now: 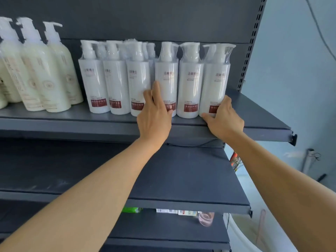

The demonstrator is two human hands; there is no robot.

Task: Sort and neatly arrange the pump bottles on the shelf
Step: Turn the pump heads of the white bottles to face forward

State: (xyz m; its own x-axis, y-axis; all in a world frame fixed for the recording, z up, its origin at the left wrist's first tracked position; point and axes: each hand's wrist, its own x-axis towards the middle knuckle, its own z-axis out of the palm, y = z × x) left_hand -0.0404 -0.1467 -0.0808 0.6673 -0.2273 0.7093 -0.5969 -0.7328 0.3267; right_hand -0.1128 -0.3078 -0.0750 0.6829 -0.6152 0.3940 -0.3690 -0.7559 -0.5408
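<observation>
Both forearms reached up to the shelf (72, 116), left hand (154, 113) flat-fingered against a mid-row white pump bottle (166, 79), right hand (224, 119) gripping the rightmost bottle (216, 84); row-squaring appeared underway, next needing both nudged flush.

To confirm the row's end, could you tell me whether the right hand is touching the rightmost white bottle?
Touching: the head view shows the right hand wrapped round the rightmost white bottle's base.
</observation>
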